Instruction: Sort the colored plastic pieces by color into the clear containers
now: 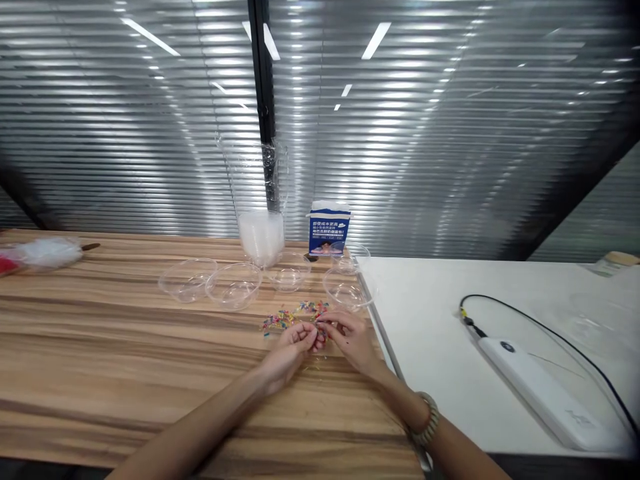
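Pieces (280,320), multicoloured, are lying on desk (150,360) beside left hand (291,347) and right hand (351,339), both pinching narrowly; contents indiscernible.

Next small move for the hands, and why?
Probably ease the right hand back slightly. Its fingertips crowd the left hand at the near edge of the colored bits, and the curled fingers hide whatever they may be pinching.
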### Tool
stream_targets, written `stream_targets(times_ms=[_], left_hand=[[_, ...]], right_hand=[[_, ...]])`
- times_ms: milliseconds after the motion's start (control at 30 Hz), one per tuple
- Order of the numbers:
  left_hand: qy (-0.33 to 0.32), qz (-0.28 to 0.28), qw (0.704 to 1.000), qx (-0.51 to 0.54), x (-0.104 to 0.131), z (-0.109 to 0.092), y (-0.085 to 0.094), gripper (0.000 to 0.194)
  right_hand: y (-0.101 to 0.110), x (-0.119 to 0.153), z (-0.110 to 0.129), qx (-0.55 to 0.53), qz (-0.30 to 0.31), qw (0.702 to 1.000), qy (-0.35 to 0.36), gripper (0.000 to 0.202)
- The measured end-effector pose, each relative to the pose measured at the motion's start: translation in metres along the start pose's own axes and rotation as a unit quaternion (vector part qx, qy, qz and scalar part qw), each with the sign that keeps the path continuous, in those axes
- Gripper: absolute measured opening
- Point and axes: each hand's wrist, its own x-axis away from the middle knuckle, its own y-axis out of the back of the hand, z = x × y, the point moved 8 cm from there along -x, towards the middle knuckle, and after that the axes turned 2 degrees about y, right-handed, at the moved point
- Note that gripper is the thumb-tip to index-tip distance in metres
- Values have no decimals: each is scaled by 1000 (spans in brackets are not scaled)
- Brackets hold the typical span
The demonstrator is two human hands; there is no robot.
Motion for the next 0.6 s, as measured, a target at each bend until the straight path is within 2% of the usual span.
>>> stream_targets(times_ms=[133, 367, 600], left_hand=[[18, 4, 997, 80, 0, 1, -2, 38], [9, 6, 995, 100, 1, 0, -3, 33], [-39, -50, 994, 88, 2, -3, 5, 38]], right_hand=[[-5, 0, 3, -29, 17, 999, 7, 10], [-7, 1, 5, -68, 25, 997, 2, 12], [-10, 3, 14, -38, 42, 998, 37, 16]])
